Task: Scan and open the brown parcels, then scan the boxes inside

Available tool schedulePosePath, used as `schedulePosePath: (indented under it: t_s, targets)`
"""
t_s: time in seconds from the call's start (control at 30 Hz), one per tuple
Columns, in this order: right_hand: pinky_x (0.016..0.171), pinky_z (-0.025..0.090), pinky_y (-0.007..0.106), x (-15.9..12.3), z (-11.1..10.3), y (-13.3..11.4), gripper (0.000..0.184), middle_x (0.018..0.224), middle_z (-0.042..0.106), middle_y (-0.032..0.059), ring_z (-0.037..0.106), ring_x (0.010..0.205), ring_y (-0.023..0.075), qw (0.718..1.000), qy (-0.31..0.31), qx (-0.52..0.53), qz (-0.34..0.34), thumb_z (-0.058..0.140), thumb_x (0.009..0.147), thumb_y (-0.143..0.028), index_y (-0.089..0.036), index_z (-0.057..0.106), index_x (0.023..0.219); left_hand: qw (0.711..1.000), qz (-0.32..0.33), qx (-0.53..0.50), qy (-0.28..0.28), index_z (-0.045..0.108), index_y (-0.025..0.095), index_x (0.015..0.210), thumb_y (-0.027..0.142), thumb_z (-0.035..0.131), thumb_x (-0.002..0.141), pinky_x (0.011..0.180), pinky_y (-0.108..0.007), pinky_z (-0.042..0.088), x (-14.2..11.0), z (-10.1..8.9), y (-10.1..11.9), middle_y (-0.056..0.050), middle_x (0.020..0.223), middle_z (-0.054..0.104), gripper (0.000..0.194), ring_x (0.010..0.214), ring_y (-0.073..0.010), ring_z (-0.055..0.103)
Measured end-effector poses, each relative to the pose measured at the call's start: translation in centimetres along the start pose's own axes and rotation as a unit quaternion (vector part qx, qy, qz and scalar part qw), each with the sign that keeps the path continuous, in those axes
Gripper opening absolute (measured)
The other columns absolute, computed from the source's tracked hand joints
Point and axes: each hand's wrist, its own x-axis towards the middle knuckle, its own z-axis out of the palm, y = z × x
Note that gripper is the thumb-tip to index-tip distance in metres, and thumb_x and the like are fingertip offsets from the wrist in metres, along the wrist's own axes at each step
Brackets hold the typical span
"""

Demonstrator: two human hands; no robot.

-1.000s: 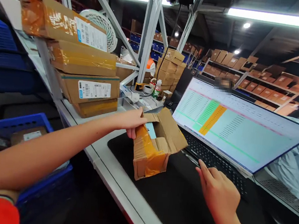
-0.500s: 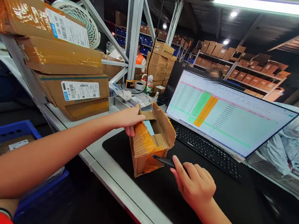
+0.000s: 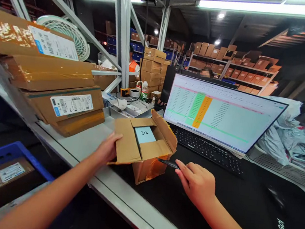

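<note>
A cardboard box with orange-brown tape stands on the black desk mat, its top flaps folded out. Inside lies a pale blue item with a dark scribble on top; its lower part is hidden. My left hand grips the edge of the left flap, thumb on top and fingers beneath. In my right hand is a black utility knife, closed in the fingers. The knife's tip is beside the taped front corner of the box; whether it touches, I cannot tell.
A monitor and a keyboard stand behind the box. Stacked taped cartons rise at left, above a blue crate holding packages. Plastic bags pile up at right. A mouse lies on the mat.
My left hand has swung the left flap outward and down to the left, uncovering the pale blue item. My right hand keeps the knife near the box's front corner. The view has shifted slightly.
</note>
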Motion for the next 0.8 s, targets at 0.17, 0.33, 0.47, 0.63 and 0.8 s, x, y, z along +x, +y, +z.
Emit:
schedulePosePath:
  t_s: [0.17,0.33,0.47,0.63,0.8]
  targets:
    - [0.060,0.034,0.030,-0.9,-0.7,0.7,0.029,0.078,0.066,0.0007,0.057,0.065,0.0133,0.999,0.016,0.038,0.001,0.048,0.107,-0.031,-0.017,0.070,0.120,0.988,0.108,0.098,0.059,0.025,0.026,0.155,0.054,0.079,0.054,0.123,-0.057,0.027,2.0,-1.5,-2.0,-0.016,0.162,0.030,0.118,0.148,-0.0378,0.035]
    - [0.063,0.041,0.026,-3.9,-2.8,2.4,0.029,0.078,0.067,0.0026,0.060,0.067,0.0130,0.997,0.065,0.030,0.041,0.046,0.107,-0.026,-0.013,0.068,0.121,0.815,0.328,0.457,-0.136,0.075,0.030,0.092,0.050,0.064,0.077,0.127,-0.057,0.016,6.9,-4.7,2.1,-0.002,0.164,0.034,0.027,0.153,-0.0366,0.027]
    - [0.075,0.050,0.026,-8.8,-4.0,7.1,0.034,0.097,0.074,0.0063,0.070,0.086,0.0159,0.969,-0.007,-0.059,0.241,0.042,0.107,-0.028,-0.018,0.069,0.125,0.770,0.316,0.531,-0.161,0.076,0.032,0.083,0.061,0.054,0.081,0.122,-0.057,0.033,9.6,-4.5,2.6,-0.001,0.156,0.050,0.036,0.141,-0.0393,0.048]
    - [0.076,0.053,0.034,-14.4,-5.8,15.0,0.041,0.105,0.075,0.0140,0.072,0.093,0.0254,0.817,-0.131,-0.172,0.535,0.037,0.106,-0.029,-0.015,0.072,0.120,0.773,0.314,0.536,-0.129,0.070,0.044,0.112,0.074,0.051,0.076,0.120,-0.063,0.032,10.7,-4.3,1.6,0.010,0.159,0.044,0.050,0.139,-0.0410,0.050]
    - [0.081,0.054,0.037,-15.3,-7.2,17.6,0.033,0.099,0.071,0.0144,0.068,0.086,0.0215,0.789,-0.140,-0.213,0.558,0.052,0.103,-0.035,-0.008,0.069,0.113,0.816,0.238,0.522,-0.075,0.040,0.044,0.151,0.071,0.036,0.090,0.118,-0.062,0.035,11.6,-4.6,1.8,0.001,0.160,0.043,0.067,0.142,-0.0403,0.047]
